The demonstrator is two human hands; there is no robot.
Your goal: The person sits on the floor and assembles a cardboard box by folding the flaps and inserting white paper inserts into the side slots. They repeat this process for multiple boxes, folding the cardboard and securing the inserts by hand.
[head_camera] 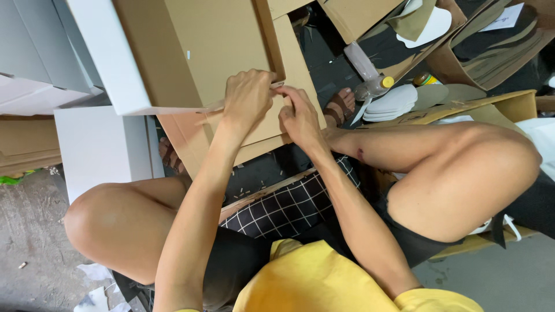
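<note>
From the head view I see both hands working one box (196, 52), brown card inside and white outside, tilted open toward me between the knees with nothing in it; its long axis runs from lower left to upper right. My left hand (247, 99) has its grip curled shut on the box's inner corner edge, the right hand (299, 118) pinches the same card edge just beside it; behind, two cartons (491, 55) hold stacked insoles (393, 101), and one bottle (370, 78) lies near them.
</note>
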